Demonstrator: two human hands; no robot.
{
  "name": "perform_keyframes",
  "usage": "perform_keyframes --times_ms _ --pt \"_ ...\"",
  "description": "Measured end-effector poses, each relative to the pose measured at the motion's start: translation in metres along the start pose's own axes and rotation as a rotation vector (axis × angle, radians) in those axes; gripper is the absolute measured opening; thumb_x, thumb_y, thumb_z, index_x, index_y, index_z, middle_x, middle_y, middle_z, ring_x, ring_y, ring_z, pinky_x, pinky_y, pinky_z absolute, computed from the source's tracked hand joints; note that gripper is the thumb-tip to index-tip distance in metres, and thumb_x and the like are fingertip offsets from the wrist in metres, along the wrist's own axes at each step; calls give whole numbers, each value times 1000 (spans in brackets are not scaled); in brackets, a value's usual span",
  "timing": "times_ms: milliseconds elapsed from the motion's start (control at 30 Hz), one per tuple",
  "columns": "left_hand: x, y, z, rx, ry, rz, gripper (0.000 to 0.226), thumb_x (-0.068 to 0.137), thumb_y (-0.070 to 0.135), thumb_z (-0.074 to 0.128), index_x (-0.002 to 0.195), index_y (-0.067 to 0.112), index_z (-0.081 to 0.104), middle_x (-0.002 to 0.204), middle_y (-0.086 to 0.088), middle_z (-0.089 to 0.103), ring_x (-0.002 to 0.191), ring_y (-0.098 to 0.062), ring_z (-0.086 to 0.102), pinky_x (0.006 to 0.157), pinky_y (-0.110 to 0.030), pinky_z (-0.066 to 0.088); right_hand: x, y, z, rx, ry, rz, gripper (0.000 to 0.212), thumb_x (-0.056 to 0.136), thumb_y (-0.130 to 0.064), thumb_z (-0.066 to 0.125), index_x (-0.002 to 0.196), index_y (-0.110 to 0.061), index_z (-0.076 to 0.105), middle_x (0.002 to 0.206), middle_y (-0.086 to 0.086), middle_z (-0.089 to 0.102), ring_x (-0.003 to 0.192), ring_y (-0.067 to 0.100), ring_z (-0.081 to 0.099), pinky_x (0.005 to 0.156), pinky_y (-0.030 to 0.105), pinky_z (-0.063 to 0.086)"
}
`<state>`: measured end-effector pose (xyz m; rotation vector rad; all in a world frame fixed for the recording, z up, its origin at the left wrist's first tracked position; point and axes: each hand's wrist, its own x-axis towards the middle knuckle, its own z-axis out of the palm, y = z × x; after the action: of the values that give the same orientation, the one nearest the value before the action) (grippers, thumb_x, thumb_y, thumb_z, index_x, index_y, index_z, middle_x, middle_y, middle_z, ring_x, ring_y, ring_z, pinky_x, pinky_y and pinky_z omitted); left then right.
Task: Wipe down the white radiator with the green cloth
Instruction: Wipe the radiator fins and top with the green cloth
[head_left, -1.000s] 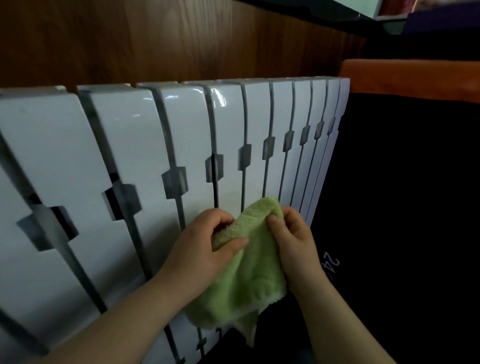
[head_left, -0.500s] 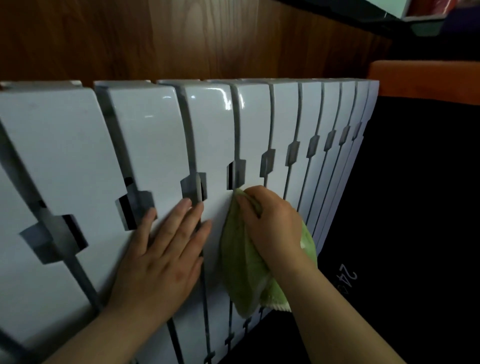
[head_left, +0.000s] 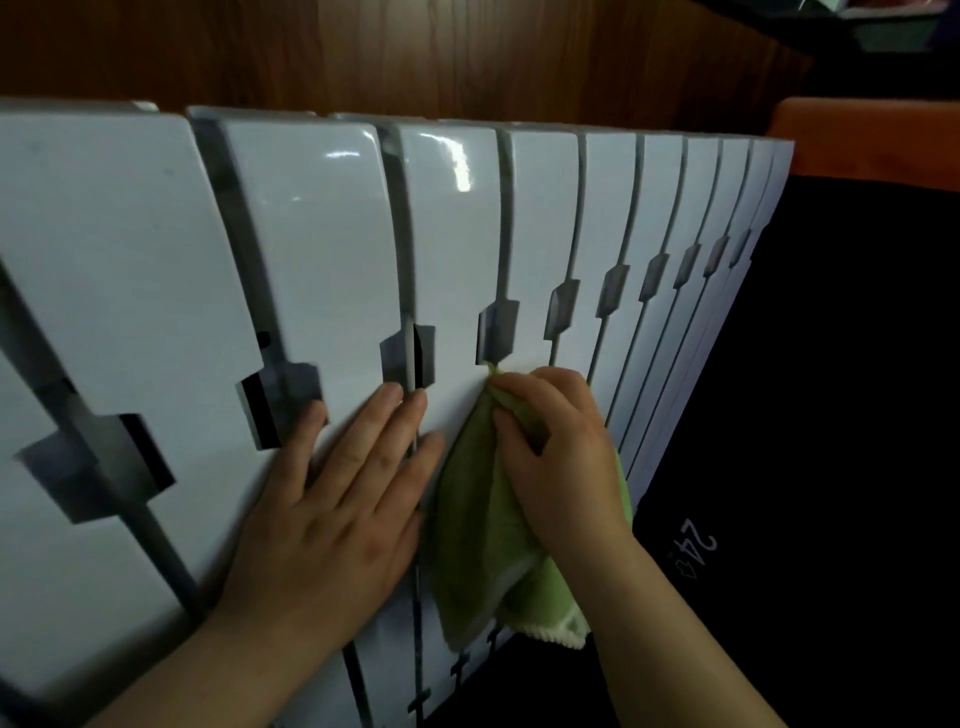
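Wiping step: fingers of the right hand (head_left: 561, 457) curl round the green cloth (head_left: 478, 545), pressing it on the white radiator (head_left: 322, 249) mid-front. The left hand (head_left: 337, 509) lies flat beside it, fingers straight. The next move likely calls for a firm stroke along the panel.

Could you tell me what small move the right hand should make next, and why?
Probably slide the green cloth down along the gap between two sections of the white radiator. The right hand grips it with its tip pressed there, just under a notch, while the left hand rests flat alongside, bracing.
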<state>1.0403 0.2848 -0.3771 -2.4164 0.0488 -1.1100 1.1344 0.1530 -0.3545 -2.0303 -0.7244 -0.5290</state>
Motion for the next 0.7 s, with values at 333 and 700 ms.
perform_keyframes --times_ms 333,700 --pt "-1 -2 -2 23 -36 -4 46 88 32 39 127 9 46 142 -12 38 131 -29 30 114 -43 2 0 10 16 -79 72 -3 13 86 -9 56 96 -11 66 86 -2 61 76 4 48 67 1 36" --pt "-1 -1 2 84 -30 5 47 88 33 41 128 9 45 139 -12 35 132 -28 28 114 -43 3 -12 23 25 234 12 206 20 87 -17 59 80 -33 47 74 -23 46 67 -8 44 62 -1 37"
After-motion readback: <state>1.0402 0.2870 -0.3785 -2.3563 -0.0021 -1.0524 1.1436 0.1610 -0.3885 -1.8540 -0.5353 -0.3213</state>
